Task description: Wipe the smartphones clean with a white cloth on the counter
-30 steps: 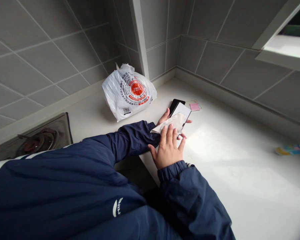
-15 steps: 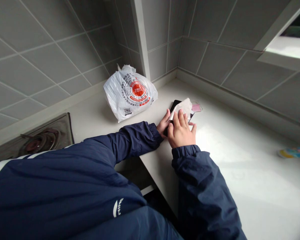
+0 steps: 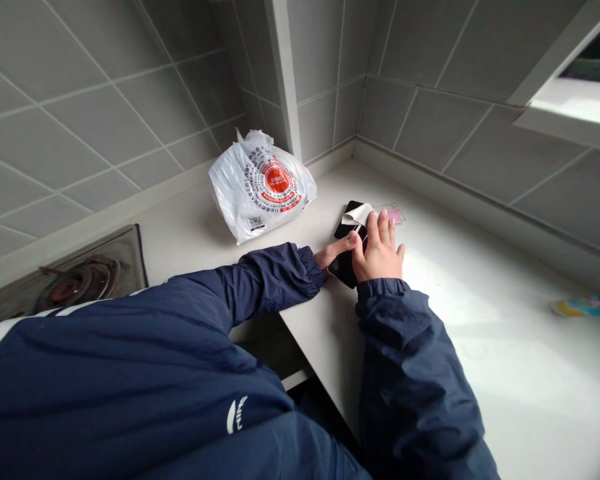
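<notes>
A black smartphone (image 3: 344, 268) lies at a slant over the white counter, its lower end toward me. My left hand (image 3: 333, 253) grips its left side, with the thumb across the black surface. My right hand (image 3: 380, 253) presses a pale, thin wiping cloth (image 3: 359, 215) against the phone, fingers stretched forward and close together. One corner of the cloth is folded over beyond the fingertips. Part of the phone is hidden beneath the hand and cloth. Just past my right fingers lies a clear case with a pink patch (image 3: 395, 215).
A white plastic bag (image 3: 260, 190) with red and black print stands by the wall corner. On the left is a gas stove (image 3: 75, 280). A colourful container (image 3: 585, 305) lies at the far right of the counter (image 3: 460, 360). Grey tiled walls close off the back.
My right hand and the cloth have slid slightly right across the phone, baring more of its near end. My left thumb now reaches over the phone's surface.
</notes>
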Action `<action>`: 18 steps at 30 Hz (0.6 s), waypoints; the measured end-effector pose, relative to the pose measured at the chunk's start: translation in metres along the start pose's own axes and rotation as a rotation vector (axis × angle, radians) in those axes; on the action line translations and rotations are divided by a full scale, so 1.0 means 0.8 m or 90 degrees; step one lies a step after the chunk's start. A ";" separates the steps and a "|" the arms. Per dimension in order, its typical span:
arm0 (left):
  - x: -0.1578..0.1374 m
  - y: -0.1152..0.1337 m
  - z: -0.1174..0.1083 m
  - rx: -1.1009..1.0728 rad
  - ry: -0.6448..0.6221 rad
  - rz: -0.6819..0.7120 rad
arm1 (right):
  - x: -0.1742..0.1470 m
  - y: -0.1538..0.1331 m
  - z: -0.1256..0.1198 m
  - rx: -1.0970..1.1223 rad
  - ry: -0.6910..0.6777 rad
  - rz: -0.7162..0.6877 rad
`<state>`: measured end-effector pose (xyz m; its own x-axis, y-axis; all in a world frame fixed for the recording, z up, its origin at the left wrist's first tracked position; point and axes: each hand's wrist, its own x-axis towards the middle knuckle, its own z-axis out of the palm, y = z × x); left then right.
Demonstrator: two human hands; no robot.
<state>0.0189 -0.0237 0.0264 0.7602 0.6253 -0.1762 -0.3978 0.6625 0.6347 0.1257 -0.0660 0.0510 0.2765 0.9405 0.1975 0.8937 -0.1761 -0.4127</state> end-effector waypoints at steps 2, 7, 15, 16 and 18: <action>-0.001 0.002 0.001 0.008 -0.001 0.018 | -0.004 0.002 0.002 0.014 0.005 0.009; 0.006 0.001 -0.006 0.029 -0.013 0.046 | -0.017 -0.001 0.006 0.018 0.016 0.034; 0.015 -0.004 -0.017 0.042 -0.057 0.033 | -0.041 -0.017 -0.005 -0.043 -0.032 0.027; 0.015 -0.004 -0.017 0.041 -0.058 0.029 | -0.045 -0.019 -0.007 -0.040 -0.035 0.028; 0.013 -0.002 -0.013 0.034 -0.053 0.019 | -0.052 -0.022 -0.010 -0.042 -0.044 0.027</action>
<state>0.0220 -0.0140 0.0153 0.7892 0.6068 -0.0948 -0.3951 0.6198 0.6780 0.1011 -0.1046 0.0568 0.2910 0.9494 0.1180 0.9038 -0.2324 -0.3593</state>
